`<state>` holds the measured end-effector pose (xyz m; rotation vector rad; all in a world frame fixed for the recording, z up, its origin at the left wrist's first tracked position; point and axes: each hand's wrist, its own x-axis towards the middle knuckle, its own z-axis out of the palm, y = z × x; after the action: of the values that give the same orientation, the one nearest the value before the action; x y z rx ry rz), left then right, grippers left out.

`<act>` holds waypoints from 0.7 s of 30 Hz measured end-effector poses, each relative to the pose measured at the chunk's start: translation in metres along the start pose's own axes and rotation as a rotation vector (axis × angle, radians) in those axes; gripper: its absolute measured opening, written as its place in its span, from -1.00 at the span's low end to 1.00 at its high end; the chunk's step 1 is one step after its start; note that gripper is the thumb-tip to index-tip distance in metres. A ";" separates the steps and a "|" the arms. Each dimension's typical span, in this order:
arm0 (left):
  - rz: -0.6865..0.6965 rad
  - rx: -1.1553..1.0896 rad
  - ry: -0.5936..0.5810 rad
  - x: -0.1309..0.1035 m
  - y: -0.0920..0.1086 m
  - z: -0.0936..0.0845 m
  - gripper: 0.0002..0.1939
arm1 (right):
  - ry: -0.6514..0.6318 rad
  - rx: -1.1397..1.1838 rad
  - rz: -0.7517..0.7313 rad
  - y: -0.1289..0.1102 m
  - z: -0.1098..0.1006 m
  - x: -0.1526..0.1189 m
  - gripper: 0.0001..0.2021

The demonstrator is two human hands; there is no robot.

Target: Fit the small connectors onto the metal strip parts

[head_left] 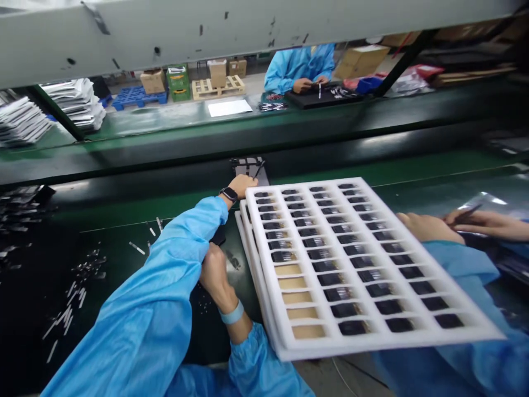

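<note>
Reaching beside white foam tray [330,345]: left hand [244,184], grip unclear. Curled near black piece [218,237]: right hand [214,269], pinch unclear.

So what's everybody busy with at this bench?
The left hand reaches past the corner of a stacked white foam tray; the right hand is beside a small black piece. Black parts fill most slots, but five in one column are empty. Two co-workers also have their hands busy.
</note>
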<state>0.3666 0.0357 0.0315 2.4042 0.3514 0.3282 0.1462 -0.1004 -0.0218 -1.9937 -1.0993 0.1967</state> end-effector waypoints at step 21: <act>-0.275 -0.089 0.388 -0.279 -0.086 -0.166 -0.86 | 0.065 -0.196 0.315 0.043 -0.015 0.003 -0.51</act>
<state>0.0382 0.1039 0.0580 2.1614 0.8145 0.6686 0.1819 -0.1189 -0.0425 -2.3281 -0.7835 0.1918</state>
